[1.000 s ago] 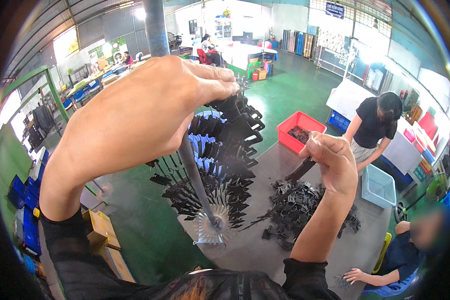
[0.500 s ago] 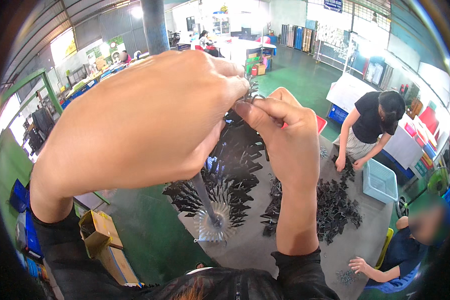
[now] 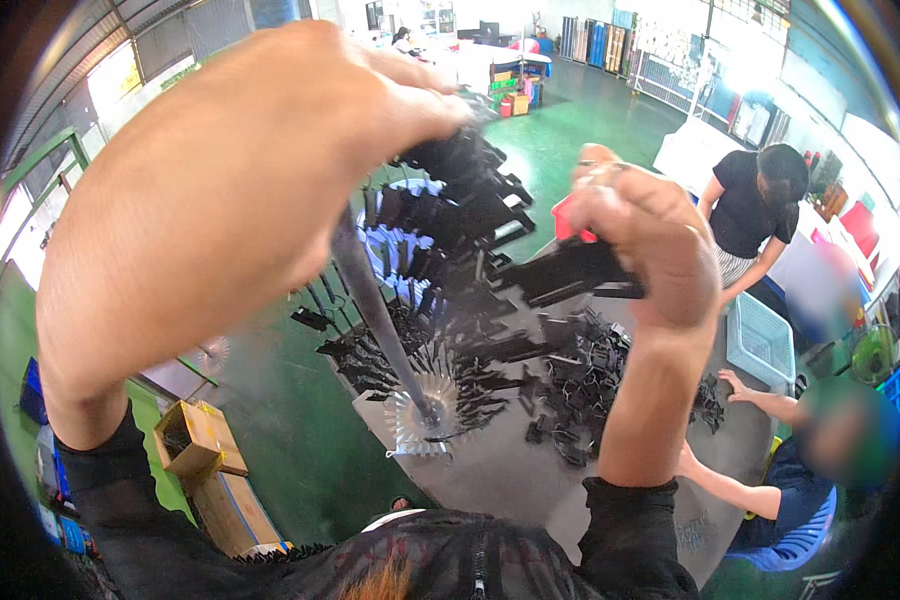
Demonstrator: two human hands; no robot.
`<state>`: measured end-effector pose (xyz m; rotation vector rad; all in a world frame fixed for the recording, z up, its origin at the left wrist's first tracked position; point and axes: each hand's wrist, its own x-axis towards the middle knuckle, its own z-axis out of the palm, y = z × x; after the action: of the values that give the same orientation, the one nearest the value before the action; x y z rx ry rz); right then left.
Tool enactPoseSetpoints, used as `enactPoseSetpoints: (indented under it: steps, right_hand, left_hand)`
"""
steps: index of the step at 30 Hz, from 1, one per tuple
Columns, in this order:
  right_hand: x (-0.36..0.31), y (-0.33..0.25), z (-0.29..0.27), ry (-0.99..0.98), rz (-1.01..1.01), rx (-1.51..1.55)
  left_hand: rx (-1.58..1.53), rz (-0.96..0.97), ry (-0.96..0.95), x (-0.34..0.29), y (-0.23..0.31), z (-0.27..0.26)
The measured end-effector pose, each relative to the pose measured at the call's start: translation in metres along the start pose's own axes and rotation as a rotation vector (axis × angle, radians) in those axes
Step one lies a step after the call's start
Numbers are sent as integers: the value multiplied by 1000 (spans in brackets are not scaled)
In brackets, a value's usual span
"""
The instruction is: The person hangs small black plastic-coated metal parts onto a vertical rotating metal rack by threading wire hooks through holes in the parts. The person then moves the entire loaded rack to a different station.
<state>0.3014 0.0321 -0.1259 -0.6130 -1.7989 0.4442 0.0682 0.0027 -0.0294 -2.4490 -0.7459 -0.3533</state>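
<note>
A grey metal pole (image 3: 378,310) with tiers of radiating prongs rises in front of me, tilted in the picture. Dark, angular black parts (image 3: 445,205) hang thickly around it. My left hand (image 3: 260,170) arches over the rack's upper end, its fingers curled and blurred; whatever they grip is hidden. To the right, apart from the rack, my right hand (image 3: 655,235) is closed, with a flat black part (image 3: 575,272) sticking out from under its palm toward the hanging ones. Below, the lowest ring of pale prongs (image 3: 410,425) shows beside the pole's foot.
Loose black parts (image 3: 580,385) lie heaped on the grey table (image 3: 530,500). A light-blue basket (image 3: 760,340) stands at its right edge. One co-worker (image 3: 760,195) stands beyond; another (image 3: 770,480) sits at right, reaching toward the heap. Cardboard boxes (image 3: 205,445) are on the floor at left.
My hands, close together at the rack's top before, are now apart. The right has moved right, and a black part shows under it; the left has shifted up and left. The seated co-worker reaches farther in.
</note>
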Motion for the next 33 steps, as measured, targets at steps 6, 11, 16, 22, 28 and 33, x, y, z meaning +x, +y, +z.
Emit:
enactPoseSetpoints:
  steps: [6,11,16,22,28,33]
  right_hand:
    - [-23,33,-65,58,384,265]
    - [-22,69,-118,214,529,-150]
    - [-18,109,-239,455,508,-440]
    - [-83,205,-257,314,481,-944]
    - [-254,301,-222,-12,1298,-1054]
    - [-191,259,-138,-20,1239,-1070]
  left_hand:
    - [-107,-87,-43,-5,-27,20]
    - [7,-156,-167,-22,-23,-5]
    - [-220,88,-6,-16,-26,-1]
    - [-199,-107,-107,-27,-17,-1]
    - [-181,-127,-118,-6,-10,13]
    - [63,-51,-13,-17,-3,-6]
